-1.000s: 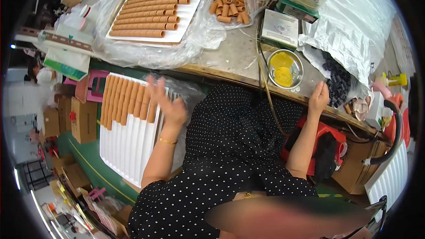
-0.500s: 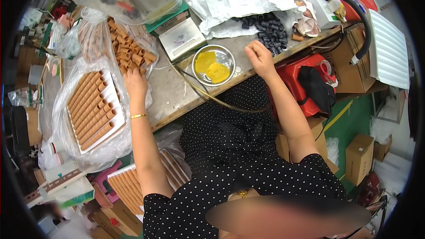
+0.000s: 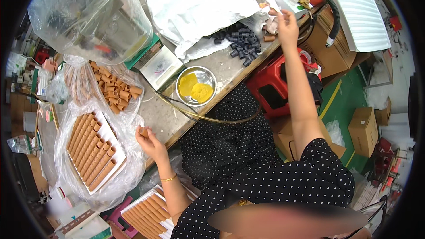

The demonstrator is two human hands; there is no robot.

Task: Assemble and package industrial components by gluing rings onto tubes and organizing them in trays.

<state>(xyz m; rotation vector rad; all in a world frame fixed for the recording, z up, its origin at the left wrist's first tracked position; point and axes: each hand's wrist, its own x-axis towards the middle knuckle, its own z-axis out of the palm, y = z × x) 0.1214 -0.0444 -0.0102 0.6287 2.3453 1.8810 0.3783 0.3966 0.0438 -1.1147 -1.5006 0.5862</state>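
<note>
Workbench [image 3: 230, 64], grey, running diagonally from lower left to upper right; beyond it a green floor with cartons and a red stool. White tray [image 3: 95, 150] in clear plastic, brown tubes ranked side by side, long axes parallel to the bench edge, just left of the left hand [image 3: 150, 141]. Steel bowl [image 3: 196, 86] with yellow paste, between the hands. Black caps [image 3: 237, 42], heaped near the right hand [image 3: 287, 22]. Left hand pinches one brown tube [image 3: 143, 131] at the bench edge, loose tubes [image 3: 116, 89] above it. Right hand, arm outstretched, fingers curled at the far corner; whether it holds anything cannot be told.
</note>
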